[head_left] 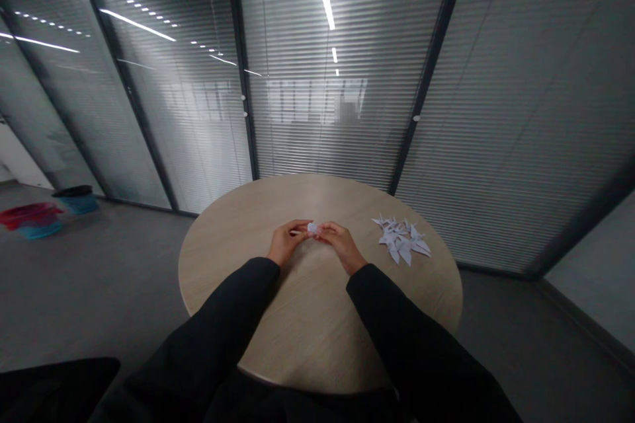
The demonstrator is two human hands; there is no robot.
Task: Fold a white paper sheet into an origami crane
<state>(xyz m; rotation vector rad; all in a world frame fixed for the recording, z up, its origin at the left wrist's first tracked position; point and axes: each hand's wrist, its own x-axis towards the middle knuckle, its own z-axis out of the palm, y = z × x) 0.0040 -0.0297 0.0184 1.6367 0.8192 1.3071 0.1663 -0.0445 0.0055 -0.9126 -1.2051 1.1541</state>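
White paper packet (312, 229), small and tightly folded, sits pinched between your hands over the round wood-veneer table (238, 225); your left hand (285, 242) comes in from one side and your right hand (342, 244) from the other, your black sleeves (233, 310) reaching back toward you. Your left fingers (300, 225) and right fingers (325, 230) are grasping the packet at their tips; neither hand is released or clenched into a fist, though you cannot tell from this view how firm the pinch is. Just beyond your right hand lies a loose, overlapping pile of white origami cranes (401, 238), their pointed wings and tails fully formed; that much of the folding looks done, though you cannot count the pile exactly. The packet in your fingers shows no such wings or tail at this size, so it looks unfinished; your fingers hide part of it, so you cannot judge how many folds remain. Behind the table stand glass partitions with slatted blinds (322, 125); red and blue tubs (30, 220) sit on the grey floor to your left.
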